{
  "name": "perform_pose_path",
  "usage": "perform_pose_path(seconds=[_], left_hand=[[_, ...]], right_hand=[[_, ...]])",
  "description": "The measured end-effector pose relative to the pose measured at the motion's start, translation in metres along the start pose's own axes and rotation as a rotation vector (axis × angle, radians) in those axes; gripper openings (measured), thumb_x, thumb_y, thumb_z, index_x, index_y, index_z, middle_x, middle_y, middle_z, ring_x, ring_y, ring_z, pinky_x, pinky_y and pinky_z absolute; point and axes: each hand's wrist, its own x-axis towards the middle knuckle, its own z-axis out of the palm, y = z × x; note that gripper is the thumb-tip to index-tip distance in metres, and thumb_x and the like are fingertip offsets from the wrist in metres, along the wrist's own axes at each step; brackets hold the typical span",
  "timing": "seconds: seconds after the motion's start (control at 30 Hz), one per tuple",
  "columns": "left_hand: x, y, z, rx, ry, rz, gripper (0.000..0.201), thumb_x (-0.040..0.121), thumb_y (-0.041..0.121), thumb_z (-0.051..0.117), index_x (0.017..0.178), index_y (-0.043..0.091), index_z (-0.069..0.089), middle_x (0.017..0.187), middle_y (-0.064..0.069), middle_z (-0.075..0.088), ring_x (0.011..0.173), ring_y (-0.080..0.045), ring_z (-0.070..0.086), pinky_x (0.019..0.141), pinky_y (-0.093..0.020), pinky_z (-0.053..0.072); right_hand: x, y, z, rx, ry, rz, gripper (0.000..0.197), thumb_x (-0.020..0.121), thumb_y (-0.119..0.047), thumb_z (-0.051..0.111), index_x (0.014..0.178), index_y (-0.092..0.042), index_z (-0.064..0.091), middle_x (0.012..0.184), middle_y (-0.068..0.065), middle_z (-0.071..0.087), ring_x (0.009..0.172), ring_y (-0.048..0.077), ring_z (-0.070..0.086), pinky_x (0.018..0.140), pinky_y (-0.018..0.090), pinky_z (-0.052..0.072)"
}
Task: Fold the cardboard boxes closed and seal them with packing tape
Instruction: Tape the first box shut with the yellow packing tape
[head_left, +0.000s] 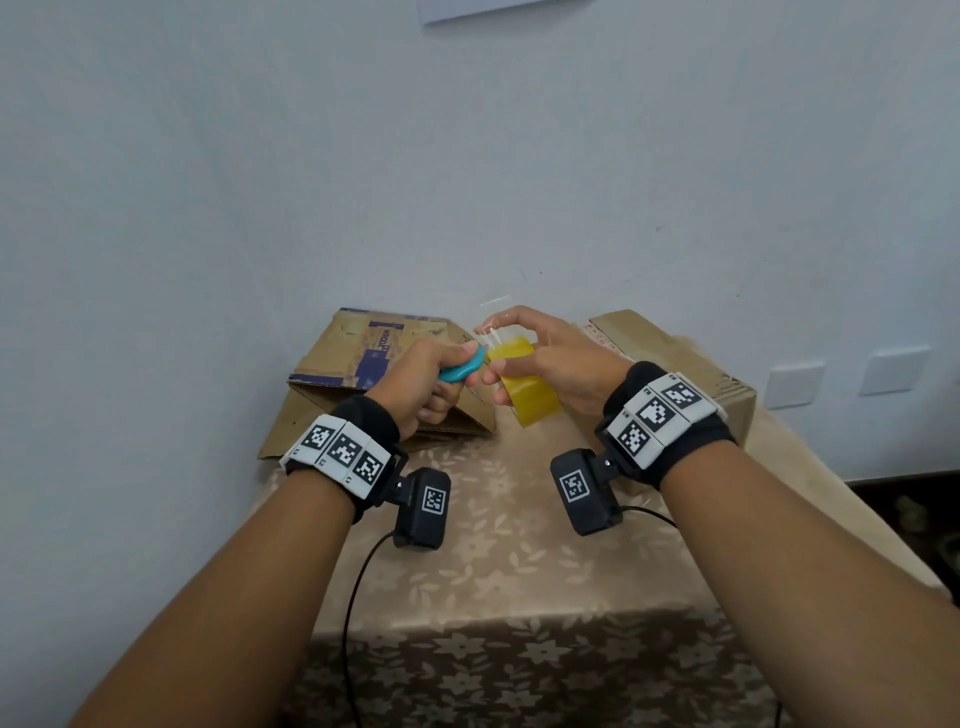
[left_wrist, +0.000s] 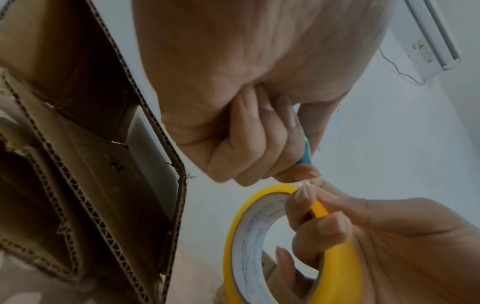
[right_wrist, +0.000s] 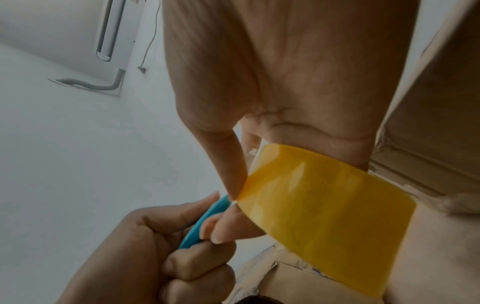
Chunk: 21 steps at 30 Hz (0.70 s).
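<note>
My right hand (head_left: 524, 348) holds a yellow roll of packing tape (head_left: 527, 389) above the table, fingers through its core and thumb (right_wrist: 228, 164) on its outer face. A short clear tape end (head_left: 492, 332) stands off the roll by the index finger. My left hand (head_left: 441, 376) grips a small teal cutter (head_left: 462, 370), whose tip meets the roll's edge. In the left wrist view the cutter (left_wrist: 307, 152) touches the roll (left_wrist: 342, 267) beside the right fingertips (left_wrist: 302, 193). A cardboard box with loose flaps (head_left: 363, 358) lies behind my left hand. A second box (head_left: 691, 364) stands behind my right wrist.
The boxes sit on a small table with a beige floral cloth (head_left: 493, 561), pushed against a pale wall. Wrist camera cables (head_left: 358, 587) hang over the front. Wall sockets (head_left: 795, 384) are at the right. The table's right edge drops to a dark floor.
</note>
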Motion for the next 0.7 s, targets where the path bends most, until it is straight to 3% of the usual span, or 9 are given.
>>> perform_pose_path(seconds=[0.23,0.4,0.47,0.53,0.63,0.7], left_hand=[[-0.001,0.002,0.001,-0.058,0.002,-0.013,0.038,0.107,0.036,0.042,0.078,0.014,0.052,0.052,0.006,0.027,0.038,-0.005,0.018,0.036,-0.018,0.016],[0.005,-0.003,0.001,0.028,0.194,-0.108,0.041,0.107,0.040,0.039,0.085,0.012,0.058,0.051,0.007,0.033,0.040,-0.006,0.021,0.035,-0.019,0.020],[0.005,-0.003,0.003,0.235,0.179,-0.103,0.038,0.105,0.037,0.045,0.092,0.008,0.064,0.053,0.003,0.045,0.042,-0.009,0.024,0.040,-0.021,0.023],[0.004,0.000,0.010,0.411,0.084,-0.108,0.025,0.099,0.027,0.052,0.100,0.006,0.065,0.063,-0.007,0.068,0.042,-0.012,0.029,0.041,-0.021,0.029],[0.002,-0.004,0.016,0.571,-0.032,-0.143,0.016,0.098,0.025,0.054,0.104,0.016,0.066,0.087,-0.011,0.078,0.044,-0.014,0.047,0.043,-0.024,0.045],[0.003,-0.008,0.015,0.589,-0.023,-0.133,0.015,0.097,0.026,0.057,0.105,0.024,0.070,0.097,-0.010,0.077,0.064,-0.021,0.069,0.047,-0.028,0.053]], right_hand=[[0.000,-0.002,0.000,0.004,-0.026,-0.003,0.038,0.096,0.011,0.059,0.127,-0.010,0.059,0.091,0.023,0.072,0.069,0.028,0.069,0.066,0.033,0.061],[-0.001,-0.005,0.001,0.054,-0.007,0.012,0.038,0.096,0.013,0.057,0.124,-0.013,0.059,0.084,0.020,0.070,0.059,0.023,0.070,0.054,0.029,0.057],[-0.001,-0.005,0.000,0.065,-0.006,0.015,0.037,0.096,0.014,0.057,0.123,-0.012,0.059,0.083,0.020,0.071,0.058,0.023,0.070,0.053,0.030,0.058],[-0.001,-0.003,-0.001,0.075,0.000,0.022,0.036,0.096,0.014,0.056,0.120,-0.013,0.060,0.083,0.021,0.071,0.058,0.024,0.069,0.054,0.030,0.058],[0.001,-0.001,0.000,0.077,0.003,0.050,0.036,0.095,0.014,0.054,0.116,-0.015,0.062,0.084,0.022,0.070,0.059,0.027,0.069,0.056,0.032,0.058],[0.001,0.000,0.000,0.072,0.001,0.068,0.037,0.094,0.014,0.054,0.115,-0.015,0.063,0.083,0.022,0.070,0.060,0.029,0.068,0.058,0.033,0.058]])
